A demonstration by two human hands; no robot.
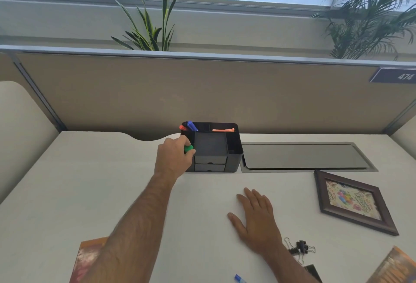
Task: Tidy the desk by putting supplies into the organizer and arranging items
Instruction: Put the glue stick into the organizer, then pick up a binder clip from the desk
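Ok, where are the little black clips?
The black metal binder clips lie on the white desk at the lower right of the head view, beside the right hand wrist and below the dark wooden picture frame.

green marker [188, 148] mostly hidden in left hand [173, 158]

Two plants [150, 23] behind partition [202, 93]

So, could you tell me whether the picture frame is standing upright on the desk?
No, the picture frame lies flat on the desk, face up, to the right of the right hand.
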